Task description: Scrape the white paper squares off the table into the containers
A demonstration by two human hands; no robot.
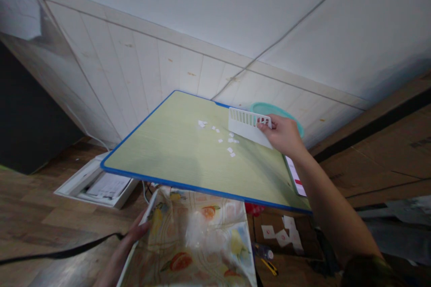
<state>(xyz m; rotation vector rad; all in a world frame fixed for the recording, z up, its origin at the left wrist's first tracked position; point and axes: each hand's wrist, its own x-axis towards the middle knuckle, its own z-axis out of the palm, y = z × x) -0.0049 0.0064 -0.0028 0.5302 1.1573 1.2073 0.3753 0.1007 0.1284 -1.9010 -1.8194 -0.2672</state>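
Observation:
My right hand (283, 133) is closed on one end of a white slotted plastic plate (247, 129), held on edge at the right of a pale table (161, 143) with a blue rim. Small white paper pieces (230, 150) lie scattered on the tabletop to the left of the plate. Below the table's front edge, my left hand (137, 229) grips the white left edge of a fruit-patterned sheet (188, 233). The sheet hangs under the front edge, and I cannot tell whether it is an apron or a bag. Part of my left hand's fingers is hidden behind its edge.
A turquoise basin (269, 110) stands behind the plate near the wall. A phone (296, 177) lies at the table's right edge. On the floor are a white box (90, 184) at left, and paper cards (283, 236) and a yellow cutter (269, 267) at right. Cardboard boxes (380, 161) stand at right.

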